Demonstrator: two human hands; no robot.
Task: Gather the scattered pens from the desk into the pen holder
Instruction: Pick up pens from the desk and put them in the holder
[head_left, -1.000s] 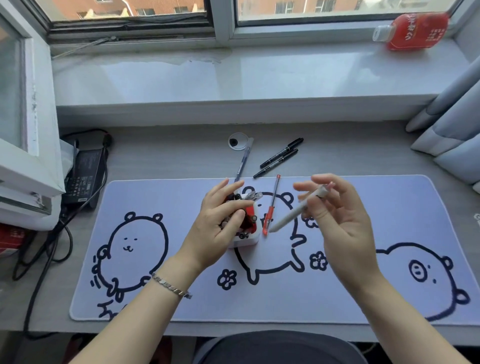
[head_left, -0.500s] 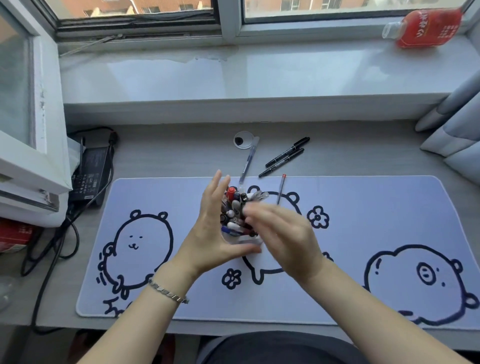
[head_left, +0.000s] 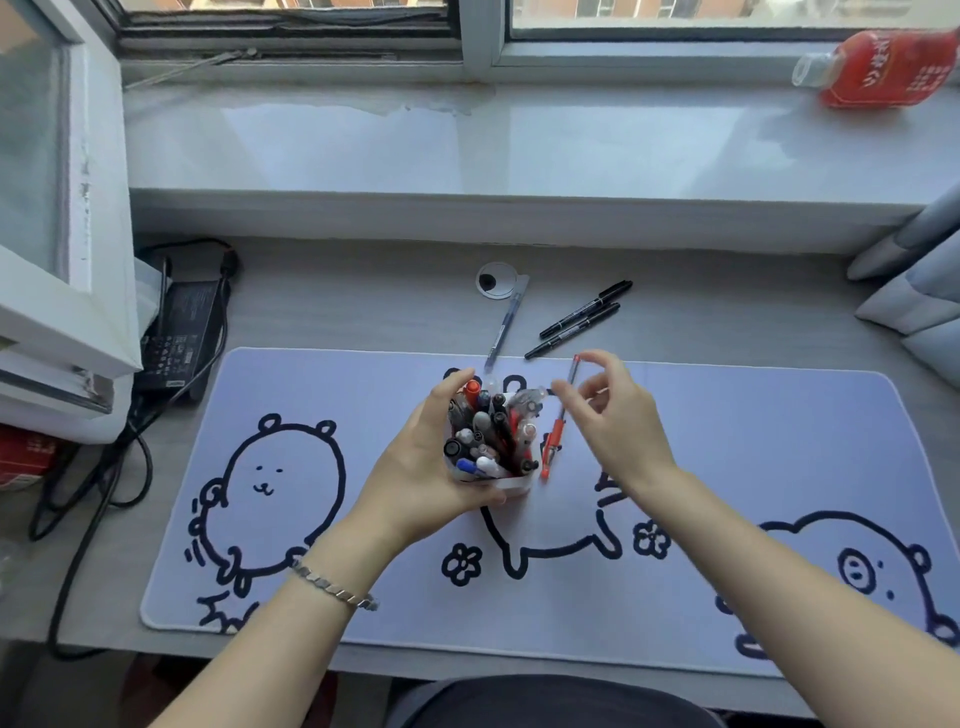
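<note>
A white pen holder (head_left: 511, 484) packed with several pens stands mid-mat. My left hand (head_left: 423, 467) wraps around its left side and grips it. Just right of the holder a red pen (head_left: 555, 439) lies on the mat. My right hand (head_left: 615, 415) hovers over that pen's upper half with fingers spread and nothing in them. Beyond the mat's far edge a clear blue pen (head_left: 505, 327) and two black markers (head_left: 587, 309) (head_left: 571, 331) lie on the desk.
A lilac desk mat (head_left: 727, 467) with cartoon animals covers the grey desk. A cable grommet (head_left: 493, 280) sits behind the blue pen. A black power adapter (head_left: 182, 332) and cables lie at left. A red bottle (head_left: 883, 67) lies on the windowsill; curtain folds at right.
One second ago my right hand held a white pen; it went into the holder, and my hand has drawn back to the right, empty, over the red pen. Left hand stayed on the holder.
</note>
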